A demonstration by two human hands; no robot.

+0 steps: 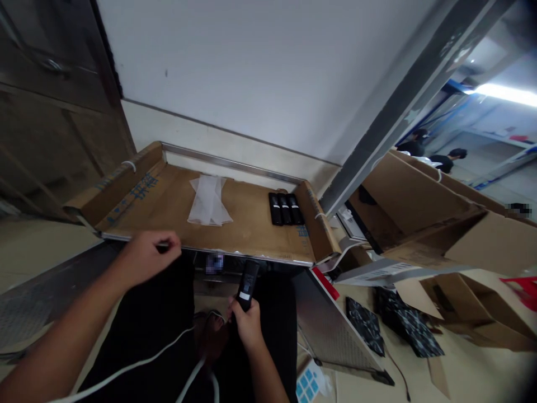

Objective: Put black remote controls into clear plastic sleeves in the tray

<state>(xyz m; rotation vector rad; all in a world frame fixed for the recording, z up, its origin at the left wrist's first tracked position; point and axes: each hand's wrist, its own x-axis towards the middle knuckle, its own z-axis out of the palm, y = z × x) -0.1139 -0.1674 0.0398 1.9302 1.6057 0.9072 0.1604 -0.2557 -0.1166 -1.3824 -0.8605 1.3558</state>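
My right hand (247, 322) is closed round the lower end of a slim black device (248, 281) with a small white label, below the front edge of a cardboard-lined tray (251, 235). What exactly the device is, I cannot make out. Three similar black devices (286, 209) lie side by side at the tray's right end. Translucent plastic sleeves (208, 202) overlap left of the tray's middle. My left hand (153, 252) hovers at the tray's front left edge, fingers curled and thumb meeting them; anything held there is hidden.
A white cable (138, 365) runs across my lap. Raised cardboard sides bound the tray, with a pale wall (251, 73) behind. To the right stand a large cardboard box (419, 204) and black patterned bags (406, 322) on the floor. Two people (447, 161) are farther back.
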